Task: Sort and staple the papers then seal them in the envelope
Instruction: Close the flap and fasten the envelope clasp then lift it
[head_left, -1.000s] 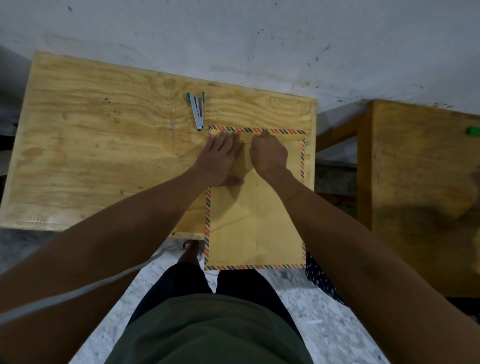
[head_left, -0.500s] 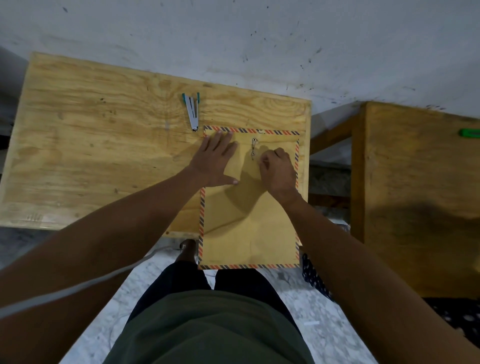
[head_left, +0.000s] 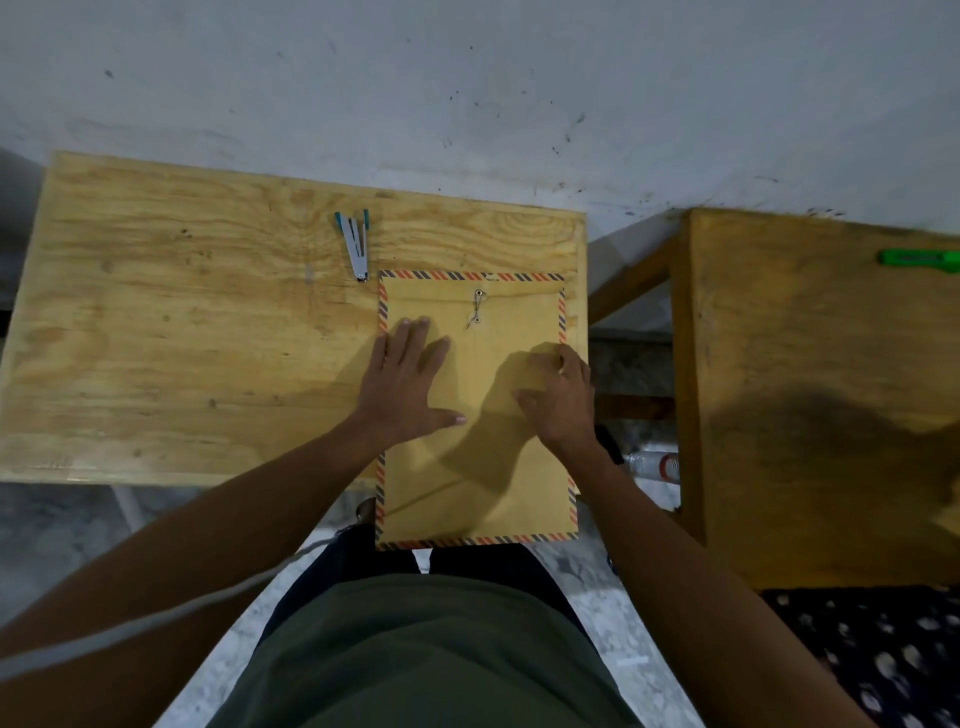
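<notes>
- The left hand (head_left: 402, 384) lies flat, fingers spread, pressing on the envelope's (head_left: 475, 467) left half.
- The right hand (head_left: 563, 397) rests loosely curled at its right edge, gripping nothing.
- The envelope lies on the wooden table (head_left: 182, 338), flap tied by a string clasp (head_left: 477, 307), its near end overhanging the table.
- A stapler (head_left: 356, 244) lies just beyond its far left corner.

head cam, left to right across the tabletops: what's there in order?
Stapler → left hand flat on the envelope → string clasp → right hand at the envelope's right edge → bottle on the floor in the gap → green object on the second table.
</notes>
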